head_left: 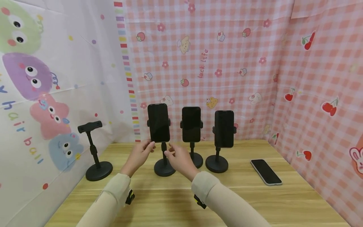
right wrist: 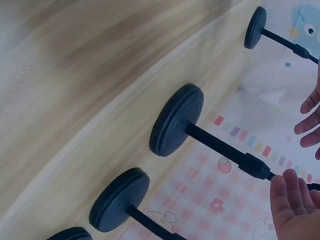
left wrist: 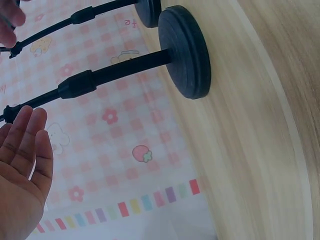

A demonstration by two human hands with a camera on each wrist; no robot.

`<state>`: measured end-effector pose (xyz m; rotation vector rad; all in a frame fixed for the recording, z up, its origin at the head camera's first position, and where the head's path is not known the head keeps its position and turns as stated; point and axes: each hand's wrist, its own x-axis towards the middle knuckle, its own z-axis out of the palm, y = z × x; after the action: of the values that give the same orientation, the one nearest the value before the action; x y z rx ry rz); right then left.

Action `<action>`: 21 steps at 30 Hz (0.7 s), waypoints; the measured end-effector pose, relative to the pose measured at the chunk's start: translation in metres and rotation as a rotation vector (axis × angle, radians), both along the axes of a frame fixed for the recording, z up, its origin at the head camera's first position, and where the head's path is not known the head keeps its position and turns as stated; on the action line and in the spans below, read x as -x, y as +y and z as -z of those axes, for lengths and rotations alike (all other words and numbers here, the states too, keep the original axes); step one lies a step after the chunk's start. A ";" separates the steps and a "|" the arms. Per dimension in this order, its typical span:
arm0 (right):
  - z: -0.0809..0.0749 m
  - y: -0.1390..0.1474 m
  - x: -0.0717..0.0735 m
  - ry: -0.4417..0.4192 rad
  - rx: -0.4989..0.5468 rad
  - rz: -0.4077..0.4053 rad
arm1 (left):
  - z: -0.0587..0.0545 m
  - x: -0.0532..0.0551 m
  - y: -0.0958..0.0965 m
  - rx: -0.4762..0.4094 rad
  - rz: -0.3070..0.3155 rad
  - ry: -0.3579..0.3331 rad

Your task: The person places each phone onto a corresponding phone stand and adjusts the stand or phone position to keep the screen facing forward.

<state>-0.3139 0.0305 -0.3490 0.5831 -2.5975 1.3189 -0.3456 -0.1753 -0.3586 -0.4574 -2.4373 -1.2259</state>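
A black-screened phone [head_left: 158,123] stands upright in the clamp of a black phone stand [head_left: 164,169], left of two others. My left hand [head_left: 139,156] is at the phone's lower left corner, fingers loosely bent. Below the lower right corner, beside the stem, is my right hand [head_left: 181,159], its fingers relaxed. In the left wrist view, the left hand [left wrist: 22,185] has its fingertips close to the top of the stem. The right wrist view shows the right hand [right wrist: 297,205] palm up with fingers extended near the stem. Neither hand grips anything.
Two more stands hold a middle phone [head_left: 191,124] and a right phone [head_left: 224,129]. At the left is a stand without a phone [head_left: 99,171]. A loose phone [head_left: 266,171] lies on the wooden table [head_left: 238,195] at the right. Patterned cloth [head_left: 241,56] hangs behind and at both sides.
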 end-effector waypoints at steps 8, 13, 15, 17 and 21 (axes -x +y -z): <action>0.012 0.015 -0.005 0.003 -0.101 0.027 | 0.005 -0.001 -0.003 0.155 0.020 0.014; 0.017 0.029 -0.005 -0.005 -0.166 0.019 | 0.006 -0.003 -0.004 0.278 0.057 -0.081; 0.018 0.035 -0.005 -0.009 -0.213 0.009 | 0.007 -0.005 -0.005 0.341 0.077 -0.119; 0.020 0.042 -0.005 -0.024 -0.251 0.001 | 0.008 -0.006 -0.006 0.394 0.099 -0.155; 0.023 0.054 -0.006 -0.055 -0.301 0.015 | 0.008 -0.011 -0.005 0.455 0.133 -0.280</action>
<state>-0.3078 0.0849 -0.3717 0.5768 -2.8625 0.9571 -0.3347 -0.1806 -0.3665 -0.6140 -2.9814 -0.8177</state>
